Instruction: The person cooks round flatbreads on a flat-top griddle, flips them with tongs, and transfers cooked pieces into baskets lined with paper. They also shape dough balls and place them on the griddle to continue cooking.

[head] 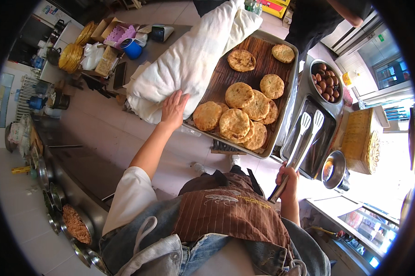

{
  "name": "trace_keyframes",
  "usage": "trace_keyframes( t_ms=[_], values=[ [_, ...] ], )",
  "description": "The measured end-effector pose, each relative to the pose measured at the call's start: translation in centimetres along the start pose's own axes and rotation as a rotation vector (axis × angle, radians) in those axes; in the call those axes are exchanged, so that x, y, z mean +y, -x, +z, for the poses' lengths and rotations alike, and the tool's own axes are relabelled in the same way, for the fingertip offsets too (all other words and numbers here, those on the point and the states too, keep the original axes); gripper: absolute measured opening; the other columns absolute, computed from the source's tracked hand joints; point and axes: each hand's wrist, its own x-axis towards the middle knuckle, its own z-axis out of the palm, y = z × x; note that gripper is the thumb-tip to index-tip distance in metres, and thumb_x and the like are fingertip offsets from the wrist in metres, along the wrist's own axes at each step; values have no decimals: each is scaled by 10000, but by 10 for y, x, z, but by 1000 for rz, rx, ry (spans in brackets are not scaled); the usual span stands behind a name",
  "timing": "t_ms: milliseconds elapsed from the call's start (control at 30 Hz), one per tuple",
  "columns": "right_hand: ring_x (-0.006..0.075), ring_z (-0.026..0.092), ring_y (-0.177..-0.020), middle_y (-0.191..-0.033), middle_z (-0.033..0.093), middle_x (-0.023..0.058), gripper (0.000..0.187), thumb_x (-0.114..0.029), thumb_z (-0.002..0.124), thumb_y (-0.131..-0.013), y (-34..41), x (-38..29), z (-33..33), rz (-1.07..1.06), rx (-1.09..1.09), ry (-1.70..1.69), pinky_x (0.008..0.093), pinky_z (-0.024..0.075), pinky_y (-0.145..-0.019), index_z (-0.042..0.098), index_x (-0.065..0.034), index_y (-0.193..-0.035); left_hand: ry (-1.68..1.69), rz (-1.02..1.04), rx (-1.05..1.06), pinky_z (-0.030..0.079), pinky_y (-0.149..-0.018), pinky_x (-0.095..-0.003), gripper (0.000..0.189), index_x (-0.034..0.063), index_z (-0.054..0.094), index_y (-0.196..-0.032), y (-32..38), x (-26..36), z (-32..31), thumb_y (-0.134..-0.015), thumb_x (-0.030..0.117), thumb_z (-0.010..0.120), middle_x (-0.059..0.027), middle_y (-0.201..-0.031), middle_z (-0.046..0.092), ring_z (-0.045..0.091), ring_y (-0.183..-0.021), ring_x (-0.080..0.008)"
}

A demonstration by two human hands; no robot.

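My left hand [174, 109] lies with spread fingers on a folded white cloth [180, 65], which covers the left part of a large metal tray [294, 77]. On the tray's slatted brown mat [224, 82] lie several round browned flatbreads [239, 95], some overlapping near the front, others apart toward the back. My right hand [289, 179] is closed around metal serving tongs [299, 151] with slotted ends, which point up and away over a dark rectangular tray [319, 134].
A metal bowl of brown eggs [326, 82] and a small metal pan [333, 169] are at the right. A person in dark clothes [307, 27] stands behind the tray. A blue container [131, 49] and a phone [120, 75] are at the left; a steel counter [79, 172] holds food bowls.
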Motion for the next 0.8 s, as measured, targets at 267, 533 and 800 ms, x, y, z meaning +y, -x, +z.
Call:
trace_keyframes(
  t_ms=[267,533,800],
  values=[
    [133,428,-423,-653,490,50,257,-77,473,-775,-55,-18,2,17,-80,24,232,340,-386,452,8,-1017,90,-125,55,445,-839,-417,364,64,516,-1031,-2,12,2,-706,-95,556,-120,-1079,528,516,-1003,-340],
    [139,439,-433,-649,494,53,226,-53,483,-782,-85,-26,-6,-97,-314,356,242,350,-394,469,-2,-1001,228,-188,138,442,-816,-435,268,44,509,-920,-4,2,16,-700,-109,507,-122,-944,558,524,-953,-349],
    [146,459,-423,-667,525,60,234,-39,492,-763,-70,-21,-11,31,-181,187,242,355,-379,483,-4,-994,291,-85,310,375,-979,-424,524,12,474,-1171,30,17,17,-667,-116,532,-175,-1237,496,448,-1165,-373]
  ],
)
